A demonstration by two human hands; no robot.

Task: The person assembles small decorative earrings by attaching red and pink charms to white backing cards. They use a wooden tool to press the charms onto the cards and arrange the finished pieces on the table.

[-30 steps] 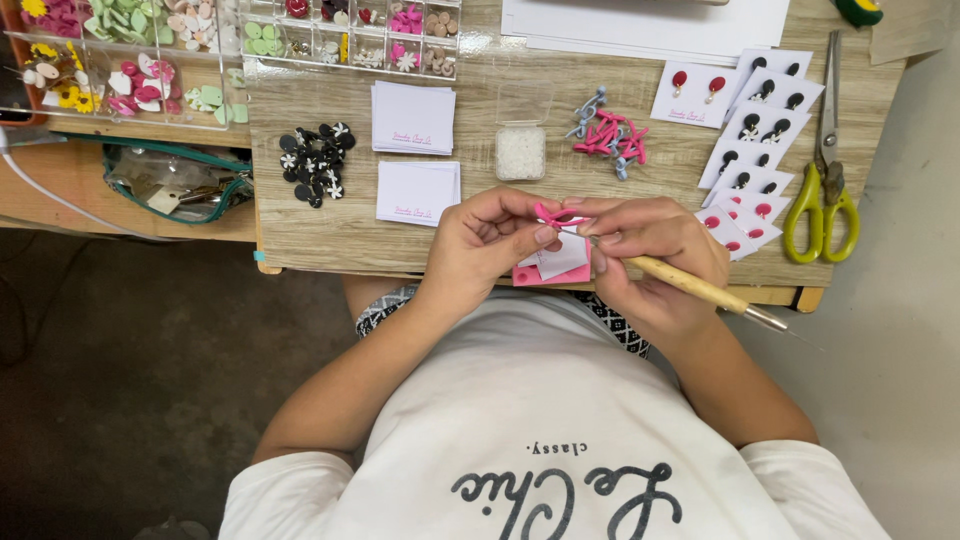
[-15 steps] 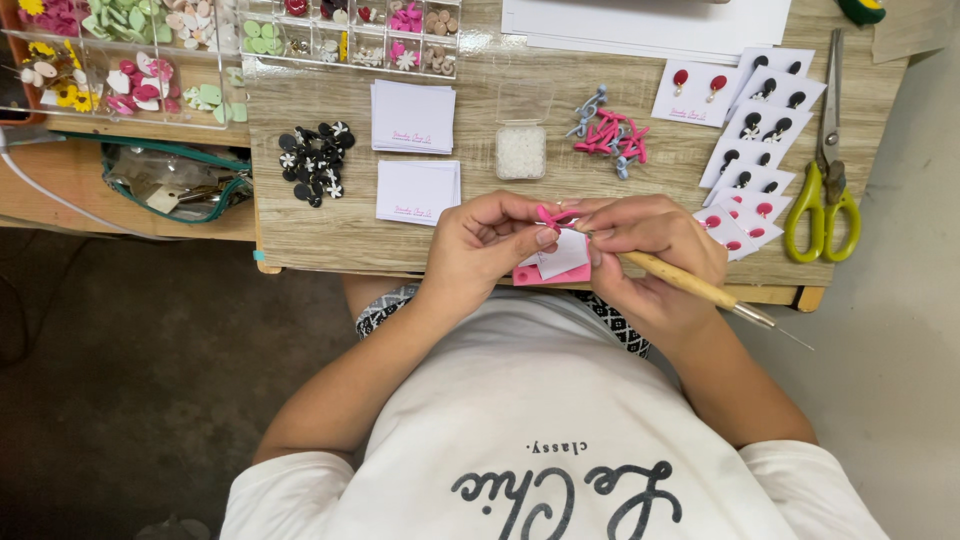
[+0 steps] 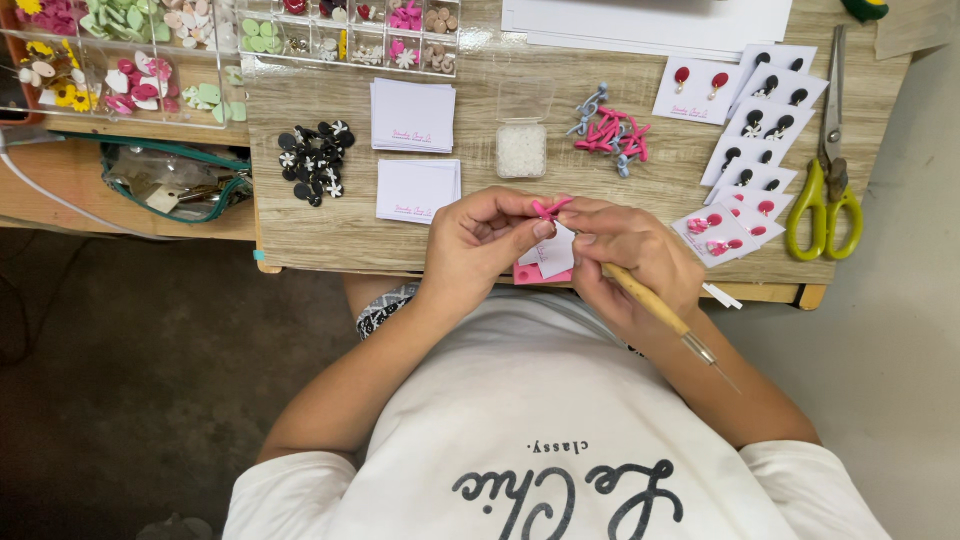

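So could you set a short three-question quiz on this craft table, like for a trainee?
1. True or false: the scissors with green handles lie to the right of the earring cards.
2. What does the right hand carry besides the small card?
A) a wooden-handled needle tool
B) a glue bottle
C) a ruler
3. What colour is the little bow pinched by the left hand?

Key: 1 true. 2 A, the wooden-handled needle tool. 3 pink.

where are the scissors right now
In the head view the green-handled scissors lie on the right end of the wooden table, blades pointing away from the person, just right of the white cards with earrings and away from both hands.
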